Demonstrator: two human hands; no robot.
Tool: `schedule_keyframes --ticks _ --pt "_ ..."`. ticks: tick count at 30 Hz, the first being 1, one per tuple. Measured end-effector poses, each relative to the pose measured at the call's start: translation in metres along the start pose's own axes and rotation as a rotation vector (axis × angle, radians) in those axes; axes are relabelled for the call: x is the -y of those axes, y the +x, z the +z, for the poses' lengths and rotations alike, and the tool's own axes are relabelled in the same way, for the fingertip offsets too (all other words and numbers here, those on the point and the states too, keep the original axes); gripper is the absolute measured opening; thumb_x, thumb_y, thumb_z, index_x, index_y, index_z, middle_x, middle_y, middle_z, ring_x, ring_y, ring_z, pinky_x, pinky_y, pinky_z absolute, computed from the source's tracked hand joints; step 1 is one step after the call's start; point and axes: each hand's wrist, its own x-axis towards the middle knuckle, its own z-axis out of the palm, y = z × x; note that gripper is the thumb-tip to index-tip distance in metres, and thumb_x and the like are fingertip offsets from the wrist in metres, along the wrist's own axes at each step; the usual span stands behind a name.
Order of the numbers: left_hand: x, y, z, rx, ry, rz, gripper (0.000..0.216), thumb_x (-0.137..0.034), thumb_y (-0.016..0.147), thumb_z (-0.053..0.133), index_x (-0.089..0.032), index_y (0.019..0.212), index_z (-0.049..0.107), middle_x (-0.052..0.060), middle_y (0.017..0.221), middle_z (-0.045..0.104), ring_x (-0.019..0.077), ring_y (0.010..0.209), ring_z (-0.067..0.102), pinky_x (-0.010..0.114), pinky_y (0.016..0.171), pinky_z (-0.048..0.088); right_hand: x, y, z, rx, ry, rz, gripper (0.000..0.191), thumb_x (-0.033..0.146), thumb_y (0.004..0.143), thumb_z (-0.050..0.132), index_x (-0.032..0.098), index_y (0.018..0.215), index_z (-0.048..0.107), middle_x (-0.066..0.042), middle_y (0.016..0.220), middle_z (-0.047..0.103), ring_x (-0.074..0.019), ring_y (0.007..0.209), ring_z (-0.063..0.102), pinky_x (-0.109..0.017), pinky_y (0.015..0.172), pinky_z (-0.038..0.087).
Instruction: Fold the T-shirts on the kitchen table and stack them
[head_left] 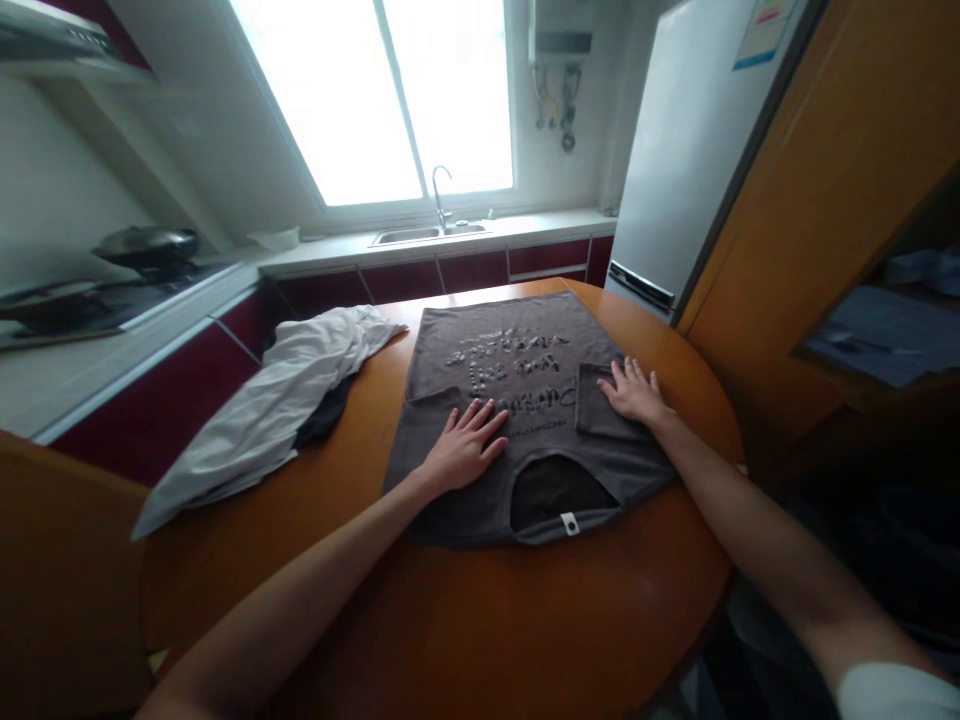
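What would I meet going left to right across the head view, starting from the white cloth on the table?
White cloth, left hand, white tag at the grey shirt's neck, right hand, label on the refrigerator.

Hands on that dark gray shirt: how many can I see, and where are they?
2. The left hand lies flat on the gray shirt, left of its neck opening; the right hand rests on the folded sleeve at the right.
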Motion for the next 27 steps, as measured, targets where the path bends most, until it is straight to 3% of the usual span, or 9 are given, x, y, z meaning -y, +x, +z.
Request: schedule_keyframes --ticks 5,9,14,19,24,27 --pt "-0.002 0.0 -0.002 0.005 0.003 -0.003 0.06 -0.059 0.104 0.029 -0.036 0.159 0.033 0.0 0.168 0.021 0.0287 0.156 0.013 0.056 0.124 0.016 0.009 -0.007 -0.002 -0.131 -0.008 -0.032 0.08 0.06 0.102 0.022 0.005 0.16 0.024 -0.023 0.167 0.015 -0.0327 0.156 0.011 -0.055 0.123 0.008" --pt "-0.005 0.0 -0.008 0.038 0.014 -0.004 0.06 -0.058 0.104 0.028 -0.034 0.159 0.032 0.002 0.168 0.019 0.03 0.156 0.012 0.059 0.123 0.016 0.019 -0.012 -0.001 -0.011 0.018 -0.026 0.082 0.06 0.102 0.024 0.0 0.158 0.027 -0.025 0.165 0.02 -0.0331 0.155 0.016 -0.05 0.123 0.014" --pt "-0.005 0.002 -0.009 0.023 0.023 -0.008 0.058 -0.055 0.105 0.03 -0.034 0.159 0.033 0.002 0.167 0.022 0.0305 0.155 0.015 0.059 0.122 0.018 0.025 -0.014 0.001 -0.002 0.044 -0.026 0.084 0.059 0.102 0.029 -0.005 0.156 0.027 -0.028 0.164 0.02 -0.0327 0.154 0.017 -0.044 0.123 0.016" --pt "-0.003 0.004 -0.007 0.021 0.019 -0.006 0.059 -0.057 0.104 0.03 -0.034 0.159 0.033 0.002 0.167 0.021 0.0307 0.155 0.015 0.06 0.122 0.018 0.029 -0.015 -0.003 -0.085 0.086 -0.067 0.076 0.056 0.104 0.028 0.001 0.157 0.031 -0.023 0.165 0.024 -0.0288 0.155 0.017 -0.043 0.124 0.014" --pt "-0.004 0.004 -0.008 0.039 0.019 -0.011 0.06 -0.057 0.104 0.028 -0.033 0.159 0.032 0.001 0.168 0.019 0.03 0.156 0.013 0.059 0.123 0.016 0.035 -0.019 -0.006 0.011 0.088 -0.1 0.072 0.054 0.104 0.029 0.003 0.155 0.035 -0.022 0.164 0.027 -0.0299 0.154 0.02 -0.047 0.124 0.015" --pt "-0.003 0.004 -0.007 0.038 0.02 -0.013 0.06 -0.057 0.104 0.028 -0.033 0.159 0.032 0.001 0.168 0.02 0.03 0.156 0.014 0.059 0.123 0.016 0.039 -0.022 -0.007 -0.055 0.101 -0.137 0.072 0.051 0.105 0.029 0.003 0.158 0.029 -0.02 0.166 0.023 -0.0287 0.155 0.017 -0.046 0.124 0.014"
